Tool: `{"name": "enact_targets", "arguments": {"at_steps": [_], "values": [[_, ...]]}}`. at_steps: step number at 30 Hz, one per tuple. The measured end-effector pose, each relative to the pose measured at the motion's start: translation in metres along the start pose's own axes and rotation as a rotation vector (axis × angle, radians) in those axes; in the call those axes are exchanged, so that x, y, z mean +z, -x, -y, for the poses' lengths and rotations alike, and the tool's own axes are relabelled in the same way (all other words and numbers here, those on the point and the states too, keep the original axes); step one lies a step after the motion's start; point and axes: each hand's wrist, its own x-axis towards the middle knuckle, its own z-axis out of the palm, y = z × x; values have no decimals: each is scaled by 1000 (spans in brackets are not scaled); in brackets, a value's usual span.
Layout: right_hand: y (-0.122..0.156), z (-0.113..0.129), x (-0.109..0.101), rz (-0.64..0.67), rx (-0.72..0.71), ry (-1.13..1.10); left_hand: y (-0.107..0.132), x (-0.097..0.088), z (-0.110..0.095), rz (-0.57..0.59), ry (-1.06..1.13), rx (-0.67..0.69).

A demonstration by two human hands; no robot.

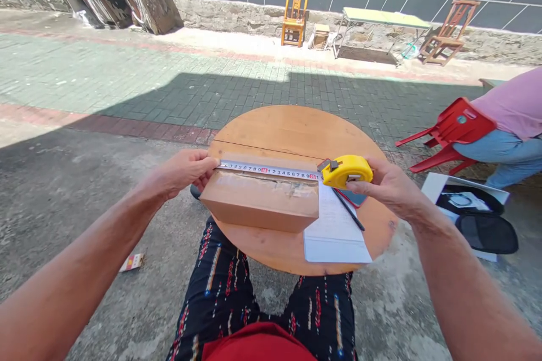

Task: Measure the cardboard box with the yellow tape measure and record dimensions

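Left grip (188, 170) pinches the blade (279, 172) (along a box (258, 200)), right grip (392, 189) the tape measure (354, 168).

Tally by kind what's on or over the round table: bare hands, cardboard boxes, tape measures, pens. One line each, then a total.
Bare hands: 2 (left hand, right hand)
Cardboard box: 1
Yellow tape measure: 1
Black pen: 1
Total: 5
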Motion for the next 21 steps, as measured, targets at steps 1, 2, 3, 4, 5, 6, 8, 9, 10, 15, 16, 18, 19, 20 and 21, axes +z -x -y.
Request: {"name": "enact_targets", "arguments": {"at_steps": [1,2,3,4,5,6,8,9,10,15,16,18,19,20,21], "values": [[0,0,0,16,2,0,0,0,1,1,6,-1],[-1,0,-1,37,5,-2,0,0,1,1,9,-2],[-2,0,-1,62,8,-7,0,0,1,0,10,-1],[-2,1,-2,83,10,-12,0,0,1,0,10,0],[-3,1,-2,100,15,-13,1,0,0,1,8,2],[-4,1,-3,108,22,-8,1,-1,0,1,6,3],[-6,0,-3,109,33,17,2,-1,-1,3,3,4],[-6,0,-3,108,35,31,2,-1,0,5,4,5],[-7,-1,-3,111,36,43,3,0,0,5,5,6],[-8,3,3,108,6,50,1,0,4,-29,43,31],[-6,5,5,92,-3,62,0,-1,3,-51,57,46],[0,11,7,35,-32,98,-1,-6,-2,-124,92,82],[6,14,8,-1,-53,117,-2,-9,-7,-166,116,100],[14,18,10,-37,-76,133,-2,-13,-13,-200,148,120],[24,22,12,-69,-94,147,-2,-16,-21,-221,182,142]]}}
